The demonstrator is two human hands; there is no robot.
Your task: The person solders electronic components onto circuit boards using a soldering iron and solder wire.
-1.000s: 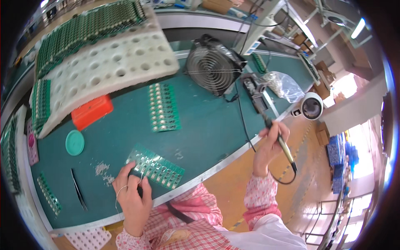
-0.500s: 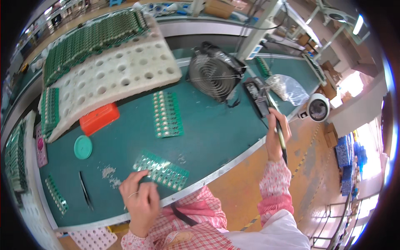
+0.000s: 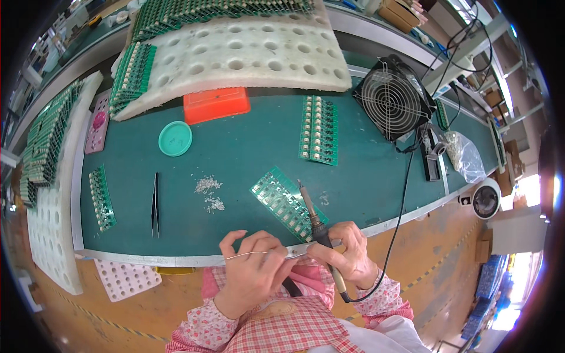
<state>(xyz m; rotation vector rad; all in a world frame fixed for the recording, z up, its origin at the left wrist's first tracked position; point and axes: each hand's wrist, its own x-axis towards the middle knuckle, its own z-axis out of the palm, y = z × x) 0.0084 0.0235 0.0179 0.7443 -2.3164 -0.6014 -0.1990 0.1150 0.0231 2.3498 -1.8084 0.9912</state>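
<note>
My right hand point(image 3: 348, 256) grips a soldering iron point(image 3: 318, 230) by its handle, the metal tip angled up over a green circuit board panel point(image 3: 275, 199) near the table's front edge. My left hand point(image 3: 254, 266) is closed with a thin silvery wire point(image 3: 242, 255), apparently solder, running across its fingers toward the right hand. Both hands hang close together at the edge, just below the panel. Farther back lies a second circuit board panel point(image 3: 319, 138) with rows of white parts. Tiny whitish pieces point(image 3: 208, 185) are heaped left of the near panel.
Black tweezers point(image 3: 155, 206) and a narrow board strip point(image 3: 102, 199) lie at left. Behind are a teal lid point(image 3: 175, 139), a red box point(image 3: 216, 105) and holed foam point(image 3: 235, 50) bearing boards. A fan point(image 3: 393, 100), iron stand point(image 3: 432, 162) and plastic bag point(image 3: 468, 156) stand right; the iron's cord point(image 3: 406, 191) loops nearby.
My right hand has brought the soldering iron from the stand at the right to the near panel. My left hand has left the panel and come beside it. The view has shifted.
</note>
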